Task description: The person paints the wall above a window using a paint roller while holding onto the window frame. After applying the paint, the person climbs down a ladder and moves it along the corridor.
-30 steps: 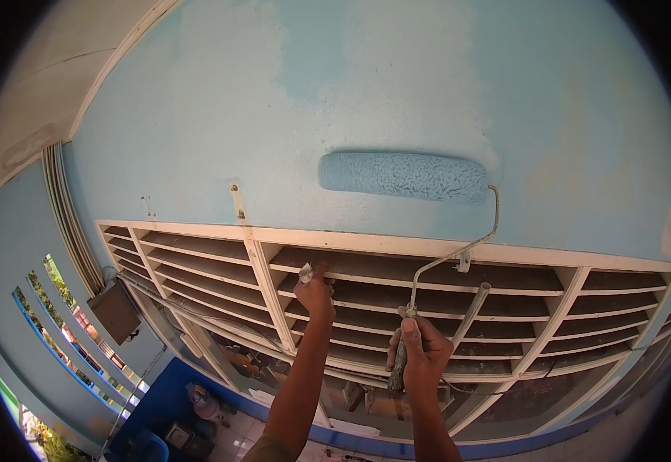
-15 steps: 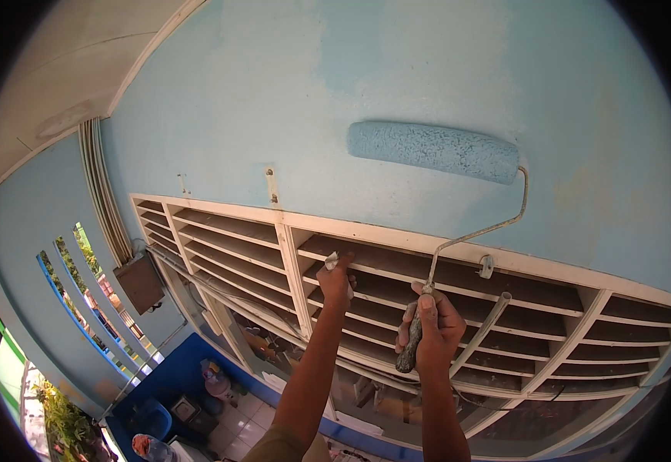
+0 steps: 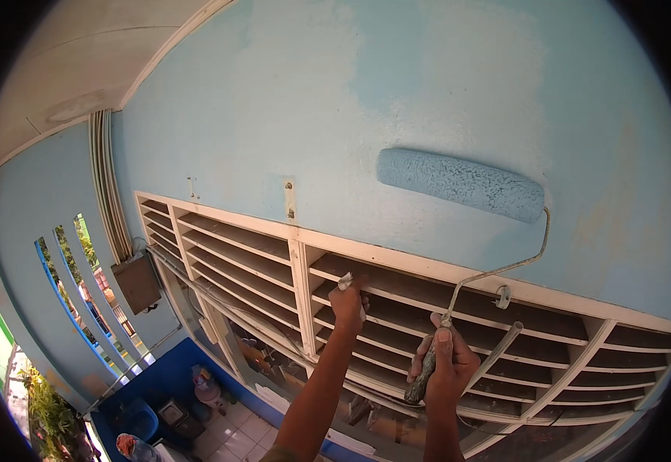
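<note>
The right hand (image 3: 448,362) grips the handle (image 3: 420,383) of the paint roller (image 3: 460,183), whose blue head lies at twelve o'clock, against the wall (image 3: 289,100). At ten o'clock, the left hand (image 3: 348,306) curls at the slats (image 3: 420,299), its hold unclear.

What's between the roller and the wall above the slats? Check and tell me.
Nothing visible. The roller, its handle in the right hand, is up at the wall; actual contact is hard to tell. A bracket is on the wall to the left, clear of the roller.
</note>
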Demonstrator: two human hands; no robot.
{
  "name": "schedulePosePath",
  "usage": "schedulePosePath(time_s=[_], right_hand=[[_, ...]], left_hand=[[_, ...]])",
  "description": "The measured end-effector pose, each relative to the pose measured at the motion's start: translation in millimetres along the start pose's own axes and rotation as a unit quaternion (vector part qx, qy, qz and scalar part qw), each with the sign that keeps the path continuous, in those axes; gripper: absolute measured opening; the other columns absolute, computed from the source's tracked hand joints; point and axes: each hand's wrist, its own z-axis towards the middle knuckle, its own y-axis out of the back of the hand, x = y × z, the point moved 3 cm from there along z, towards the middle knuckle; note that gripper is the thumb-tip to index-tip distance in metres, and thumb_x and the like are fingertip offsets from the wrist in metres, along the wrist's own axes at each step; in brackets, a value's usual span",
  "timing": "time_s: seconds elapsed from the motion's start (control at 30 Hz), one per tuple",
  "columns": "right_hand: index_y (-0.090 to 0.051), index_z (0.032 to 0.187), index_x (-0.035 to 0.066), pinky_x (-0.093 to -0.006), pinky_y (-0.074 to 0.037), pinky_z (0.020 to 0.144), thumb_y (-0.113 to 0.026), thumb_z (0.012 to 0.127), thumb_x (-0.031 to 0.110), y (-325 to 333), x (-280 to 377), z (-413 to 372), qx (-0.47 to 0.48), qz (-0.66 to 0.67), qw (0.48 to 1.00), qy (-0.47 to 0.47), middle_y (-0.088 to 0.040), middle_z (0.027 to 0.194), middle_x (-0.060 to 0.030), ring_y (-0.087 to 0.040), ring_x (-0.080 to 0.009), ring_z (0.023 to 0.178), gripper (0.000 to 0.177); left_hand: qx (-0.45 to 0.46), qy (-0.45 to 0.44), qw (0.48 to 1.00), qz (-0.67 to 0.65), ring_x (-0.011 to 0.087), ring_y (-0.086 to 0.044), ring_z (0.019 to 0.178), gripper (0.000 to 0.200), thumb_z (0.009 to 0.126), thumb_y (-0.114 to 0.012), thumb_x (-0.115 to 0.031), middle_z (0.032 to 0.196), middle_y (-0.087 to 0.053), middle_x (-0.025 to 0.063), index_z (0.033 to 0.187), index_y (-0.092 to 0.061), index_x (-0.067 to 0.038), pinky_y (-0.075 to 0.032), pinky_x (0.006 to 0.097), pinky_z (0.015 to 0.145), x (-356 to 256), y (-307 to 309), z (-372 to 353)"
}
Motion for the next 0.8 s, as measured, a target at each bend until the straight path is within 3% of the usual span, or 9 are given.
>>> schedulePosePath(time_s=[0.3,0.37,0.5,0.63,0.67,0.77,0.8], right_hand=[[-0.059,0.120,-0.010,-0.0274,-0.038,0.031,-0.054,0.102,0.025,-4,-23,-18,-0.047,-0.020,0.999,-0.012,-0.055,0.064,-0.0074,-0.049,-0.0120,0.038,0.040],[-0.058,0.122,-0.010,-0.0268,-0.041,0.036,-0.055,0.101,0.025,-7,-18,-16,-0.035,-0.010,0.999,-0.018,-0.055,0.063,-0.0071,-0.052,-0.0125,0.042,0.041],[-0.058,0.119,-0.012,-0.0273,-0.038,0.030,-0.052,0.102,0.026,-11,-18,-13,-0.069,-0.037,0.997,-0.013,-0.054,0.063,-0.0083,-0.048,-0.0120,0.037,0.043],[-0.060,0.119,-0.011,-0.0286,-0.039,0.031,-0.054,0.101,0.028,-10,-21,-19,-0.084,-0.034,0.996,-0.018,-0.054,0.062,-0.0086,-0.050,-0.0131,0.038,0.043],[-0.060,0.119,-0.010,-0.0293,-0.041,0.032,-0.056,0.101,0.029,-11,-21,-20,-0.081,-0.036,0.996,-0.022,-0.055,0.063,-0.0088,-0.051,-0.0140,0.039,0.044],[-0.061,0.119,-0.009,-0.0292,-0.041,0.032,-0.055,0.101,0.028,-17,-15,-19,-0.087,-0.046,0.995,-0.011,-0.055,0.062,-0.0088,-0.052,-0.0139,0.039,0.041],[-0.061,0.119,-0.009,-0.0292,-0.041,0.032,-0.055,0.101,0.028,-20,-11,-16,-0.095,-0.049,0.994,-0.008,-0.055,0.062,-0.0088,-0.052,-0.0139,0.039,0.041]], left_hand=[[0.006,-0.009,1.000,-0.006,0.0104,-0.048,0.044,0.022,0.077,-0.078,-0.014,0.062,-0.050,-0.0003,0.076,-0.056,-0.008,-0.039,0.0258,0.040,1,0,-1],[0.002,-0.028,1.000,0.010,0.0093,-0.047,0.045,0.022,0.078,-0.077,-0.016,0.060,-0.052,0.0002,0.072,-0.059,-0.005,-0.039,0.0259,0.042,1,2,0],[-0.037,-0.068,0.995,0.065,0.0088,-0.045,0.043,0.023,0.079,-0.079,-0.019,0.058,-0.052,-0.0006,0.076,-0.062,-0.003,-0.037,0.0257,0.042,-17,16,12],[-0.049,-0.032,0.998,0.018,0.0067,-0.040,0.041,0.025,0.080,-0.078,-0.016,0.056,-0.048,-0.0019,0.071,-0.057,-0.007,-0.031,0.0264,0.039,-22,30,40],[-0.030,-0.036,0.998,0.028,0.0108,-0.044,0.042,0.025,0.078,-0.078,-0.014,0.058,-0.049,-0.0005,0.073,-0.055,-0.010,-0.036,0.0281,0.040,-24,30,39],[-0.044,-0.048,0.998,0.017,0.0114,-0.044,0.042,0.024,0.078,-0.078,-0.012,0.058,-0.049,-0.0003,0.075,-0.054,-0.010,-0.036,0.0283,0.040,-12,32,43],[-0.058,-0.061,0.996,-0.002,0.0085,-0.040,0.039,0.027,0.077,-0.078,-0.010,0.054,-0.046,-0.0020,0.070,-0.052,-0.008,-0.031,0.0265,0.037,-14,30,41]])
